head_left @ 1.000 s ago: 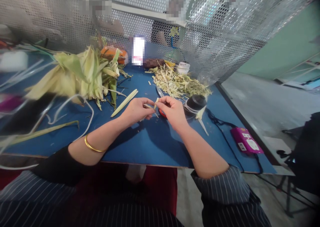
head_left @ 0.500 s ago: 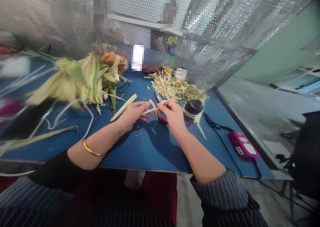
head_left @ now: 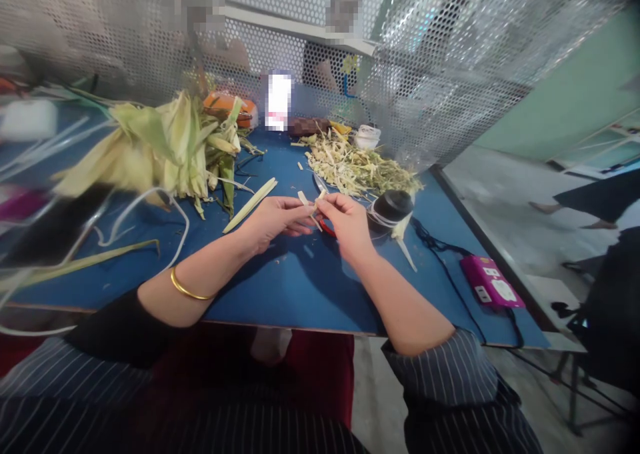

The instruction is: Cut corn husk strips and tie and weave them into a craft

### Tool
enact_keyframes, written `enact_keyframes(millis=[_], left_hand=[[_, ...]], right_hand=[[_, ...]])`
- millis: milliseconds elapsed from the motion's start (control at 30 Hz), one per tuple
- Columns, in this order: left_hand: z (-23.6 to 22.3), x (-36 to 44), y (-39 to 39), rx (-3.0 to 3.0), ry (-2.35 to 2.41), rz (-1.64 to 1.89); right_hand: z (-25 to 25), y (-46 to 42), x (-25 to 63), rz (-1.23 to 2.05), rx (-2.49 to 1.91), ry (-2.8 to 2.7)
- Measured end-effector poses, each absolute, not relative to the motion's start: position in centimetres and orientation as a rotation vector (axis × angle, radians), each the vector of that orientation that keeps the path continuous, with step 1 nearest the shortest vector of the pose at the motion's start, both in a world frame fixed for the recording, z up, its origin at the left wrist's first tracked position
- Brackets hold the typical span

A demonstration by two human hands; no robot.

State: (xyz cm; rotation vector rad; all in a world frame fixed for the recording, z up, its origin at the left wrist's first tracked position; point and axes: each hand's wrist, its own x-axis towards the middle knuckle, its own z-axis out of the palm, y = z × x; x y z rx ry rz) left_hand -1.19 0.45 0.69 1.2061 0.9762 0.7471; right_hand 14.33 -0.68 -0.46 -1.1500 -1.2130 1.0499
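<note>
Above the blue table, my left hand (head_left: 277, 219) and my right hand (head_left: 345, 222) meet fingertip to fingertip. Between them is a small folded piece of pale corn husk strip (head_left: 303, 198), pinched by both hands, with short ends sticking out. Partly hidden behind my right fingers lie scissors (head_left: 320, 183) with red handles. A loose length of corn husk (head_left: 250, 205) rests just beyond my left hand. Right of my right hand stands a black spool-like thing (head_left: 393, 205) with pale string around its base.
A heap of corn husks (head_left: 170, 147) lies at left, a pile of small husk pieces (head_left: 350, 164) at the back. At right sits a purple power strip (head_left: 493, 282) with black cords. A perforated metal screen (head_left: 280, 47) borders the table; a person is behind it.
My hands have drawn closer together, and the husk strip's long end at my left hand no longer shows. The view has shifted slightly. A person's leg now appears at far right.
</note>
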Motion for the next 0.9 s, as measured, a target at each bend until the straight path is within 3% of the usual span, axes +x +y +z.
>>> enact_keyframes(millis=[900], left_hand=[[0.4, -1.2, 0.5, 1.353, 0.966, 0.731]], right_hand=[[-0.9, -0.5, 14.6, 0.985, -1.189, -1.27]])
